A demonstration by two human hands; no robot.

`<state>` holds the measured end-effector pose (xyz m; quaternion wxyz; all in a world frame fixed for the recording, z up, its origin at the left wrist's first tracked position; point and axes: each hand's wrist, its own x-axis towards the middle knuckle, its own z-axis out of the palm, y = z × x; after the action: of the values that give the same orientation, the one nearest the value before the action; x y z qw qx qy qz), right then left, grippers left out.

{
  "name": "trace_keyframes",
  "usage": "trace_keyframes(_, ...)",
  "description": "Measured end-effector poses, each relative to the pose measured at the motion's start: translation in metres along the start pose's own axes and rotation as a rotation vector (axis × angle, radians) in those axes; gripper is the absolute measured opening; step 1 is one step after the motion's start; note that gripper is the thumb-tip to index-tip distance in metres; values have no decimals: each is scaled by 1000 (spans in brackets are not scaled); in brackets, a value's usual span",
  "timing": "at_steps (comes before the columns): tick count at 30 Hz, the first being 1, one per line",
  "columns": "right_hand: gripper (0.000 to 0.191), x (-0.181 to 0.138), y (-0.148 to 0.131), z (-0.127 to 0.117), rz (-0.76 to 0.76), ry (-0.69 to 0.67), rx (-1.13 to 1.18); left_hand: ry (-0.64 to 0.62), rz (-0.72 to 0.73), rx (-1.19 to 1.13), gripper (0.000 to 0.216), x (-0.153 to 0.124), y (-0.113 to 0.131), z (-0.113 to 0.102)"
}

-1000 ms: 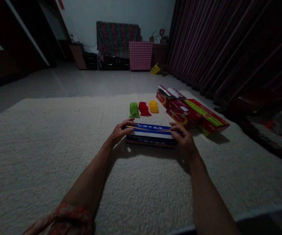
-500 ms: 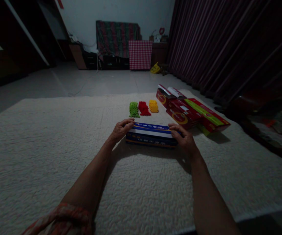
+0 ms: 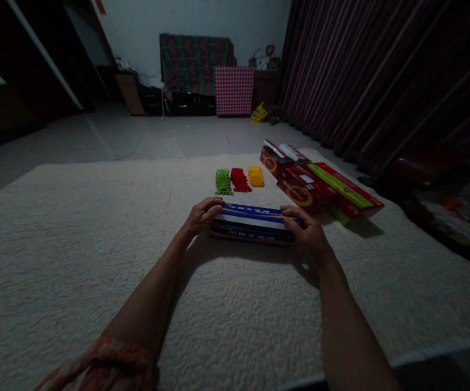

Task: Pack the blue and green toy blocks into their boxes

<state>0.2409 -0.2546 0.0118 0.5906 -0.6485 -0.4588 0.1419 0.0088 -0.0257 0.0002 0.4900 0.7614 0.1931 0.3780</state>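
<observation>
my left hand (image 3: pixel 202 216) and right hand (image 3: pixel 308 231) curl part-closed around opposite ends of the blue box (image 3: pixel 255 224); it sits on the pale quilt (image 3: pixel 235 304), just nearer me than the green pieces (image 3: pixel 223 182).

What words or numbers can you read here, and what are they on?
None can be read.
Blue box: white characters, too blurred.
Nearer dark red box: print too small.
Farther dark red box: marks too small.
Red and green box: marks too blurred.
</observation>
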Motion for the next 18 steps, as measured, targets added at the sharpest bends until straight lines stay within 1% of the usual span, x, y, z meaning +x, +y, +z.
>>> trace_keyframes(5, 31, 0, 1, -4, 3, -37, 11, -65, 31, 42, 36, -1, 1, -4)
trace_keyframes(11, 36, -1, 1, -8, -6, -95, -55, -96, 7, 12, 38, -2, 9, -4)
trace_keyframes(14, 38, -1, 1, -9, -46, -97, -124, -114, -69, -57, 44, -2, 10, -8)
trace_keyframes(18, 36, 0, 2, -9, -58, -113, -156, -174, -242, -233, 54, -5, 5, -18)
